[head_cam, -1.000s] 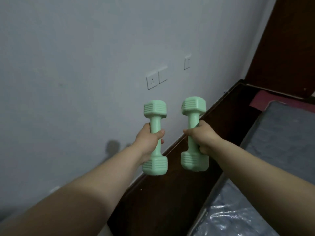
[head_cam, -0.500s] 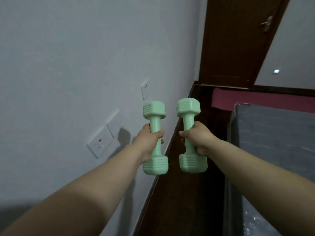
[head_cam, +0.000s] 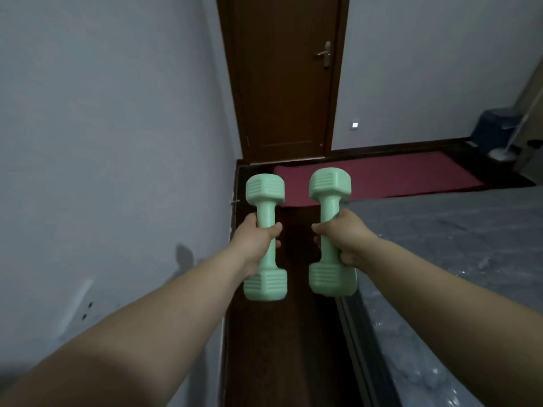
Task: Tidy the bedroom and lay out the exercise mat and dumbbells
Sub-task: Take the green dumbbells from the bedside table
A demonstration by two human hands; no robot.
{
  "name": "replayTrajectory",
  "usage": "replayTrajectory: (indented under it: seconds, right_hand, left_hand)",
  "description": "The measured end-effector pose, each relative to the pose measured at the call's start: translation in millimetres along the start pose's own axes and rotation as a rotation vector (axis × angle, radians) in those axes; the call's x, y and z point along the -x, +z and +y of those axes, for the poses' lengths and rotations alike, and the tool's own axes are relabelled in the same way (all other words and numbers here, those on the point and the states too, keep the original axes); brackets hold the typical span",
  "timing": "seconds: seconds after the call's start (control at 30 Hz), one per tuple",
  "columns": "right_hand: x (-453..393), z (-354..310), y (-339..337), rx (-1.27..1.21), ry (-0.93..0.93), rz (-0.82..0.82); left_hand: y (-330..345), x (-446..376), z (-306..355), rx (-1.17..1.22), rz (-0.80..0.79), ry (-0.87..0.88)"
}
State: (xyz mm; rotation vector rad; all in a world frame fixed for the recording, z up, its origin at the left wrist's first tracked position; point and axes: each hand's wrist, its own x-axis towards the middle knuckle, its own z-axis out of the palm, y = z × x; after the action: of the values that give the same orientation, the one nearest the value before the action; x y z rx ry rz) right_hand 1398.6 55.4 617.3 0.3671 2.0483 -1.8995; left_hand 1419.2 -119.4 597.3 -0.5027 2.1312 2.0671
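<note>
Two green dumbbells are held upright, side by side but apart, over the dark floor. The left dumbbell is gripped at the handle by the left hand, the right dumbbell by the right hand, fingers curled round each. One red mat is laid flat ahead, before one door, beside one bed.

L hand gripping, R hand gripping, arms out

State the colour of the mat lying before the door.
Dark red mat, seen in the head view.

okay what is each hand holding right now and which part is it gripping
Each hand holds a green dumbbell upright by its middle handle: left hand on the left dumbbell, right hand on the right dumbbell.
</note>
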Motion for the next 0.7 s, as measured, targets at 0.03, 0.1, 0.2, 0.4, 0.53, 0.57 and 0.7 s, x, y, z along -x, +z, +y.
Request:
replayTrajectory:
  seconds: [0.03, 0.1, 0.2, 0.4, 0.53, 0.57, 0.7]
  right_hand:
    - [-27.4, -13.8, -0.8, -0.003, 0.001, 0.009]
    - [-71.8, -39.8, -0.2, 0.016, -0.008, 0.018]
    - [-148.7, -76.1, 8.2, 0.030, -0.016, 0.039]
    - [-305.4, -129.9, 41.4, 0.026, 0.017, 0.074]
    - [-397.8, -169.9, 45.8, 0.004, 0.058, 0.176]
    - [-427.5, -183.3, 41.3, -0.031, 0.068, 0.212]
    - [-502.8, -217.1, 6.4, -0.113, 0.083, 0.344]
  left_hand:
    - [3.6, -29.4, 10.2, 0.006, -0.018, 0.001]
    - [4.8, -75.6, 29.0, 0.016, -0.041, -0.014]
    - [1.1, -154.3, 56.7, 0.032, -0.052, -0.037]
    - [-10.5, -332.5, 102.9, 0.016, -0.112, -0.034]
    - [-2.9, -445.6, 146.8, -0.027, -0.193, -0.046]
    - [5.5, -482.1, 162.4, -0.040, -0.231, -0.044]
    - [53.4, -580.3, 206.7, -0.090, -0.336, -0.065]
